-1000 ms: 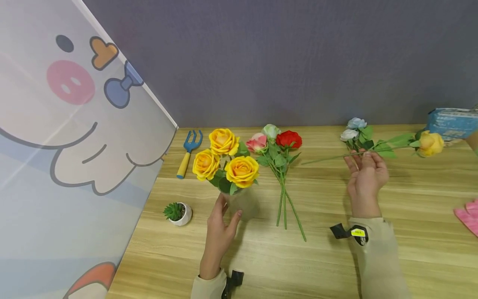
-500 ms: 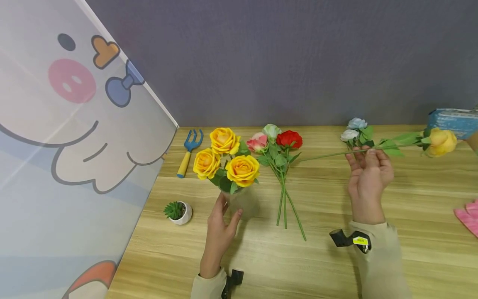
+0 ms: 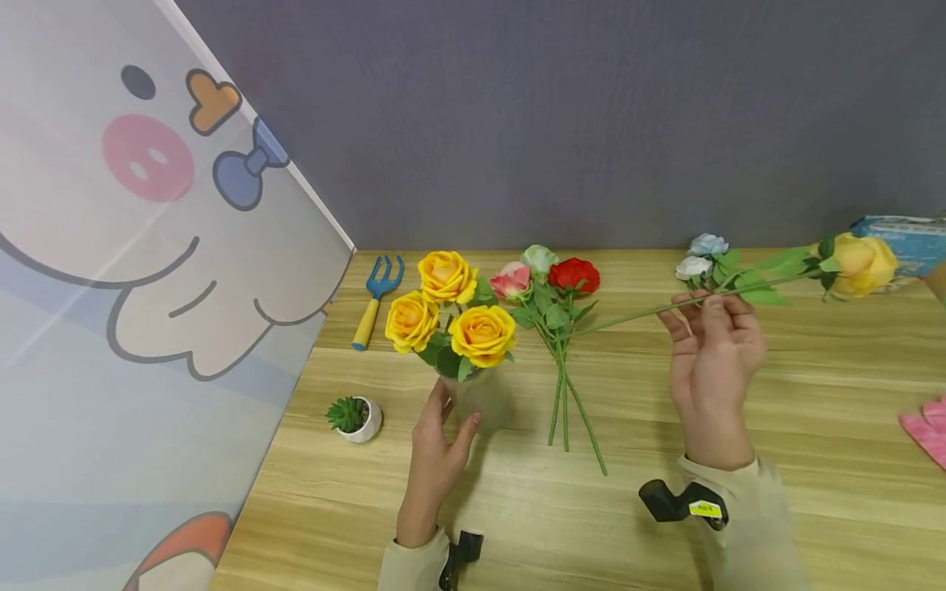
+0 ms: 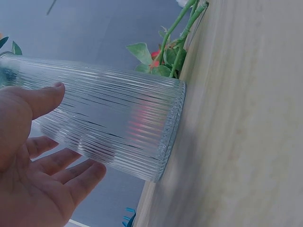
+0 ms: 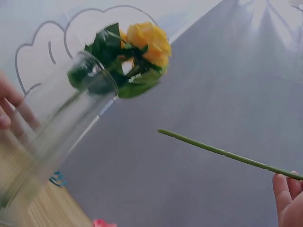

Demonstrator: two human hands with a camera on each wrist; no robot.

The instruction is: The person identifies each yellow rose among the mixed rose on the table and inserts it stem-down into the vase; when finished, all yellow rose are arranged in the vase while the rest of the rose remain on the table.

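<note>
Ribbed clear glass forms the vase (image 3: 484,400), standing upright on the wooden surface (image 3: 517,525) near the person. The left hand (image 3: 436,447) cups it, thumb and fingers (image 4: 53,92) lying fairly straight against the wall rather than wrapped round; three yellow roses (image 3: 451,308) already stand in it. Beyond, to the right, the right hand (image 3: 713,361) pinches the stem of a fourth yellow rose (image 3: 861,263) held roughly level above the surface. Since a second ago that hand has lifted and drawn slightly toward the vase, the bloom rising at its far end, so the stem appears to be in transit for insertion. Three loose roses (image 3: 550,283) lie between the hands. Further back lie pale roses (image 3: 702,254) and a blue fork (image 3: 375,300). A small potted plant (image 3: 353,419) sits left; the pink item at the right edge is too cropped to identify.
</note>
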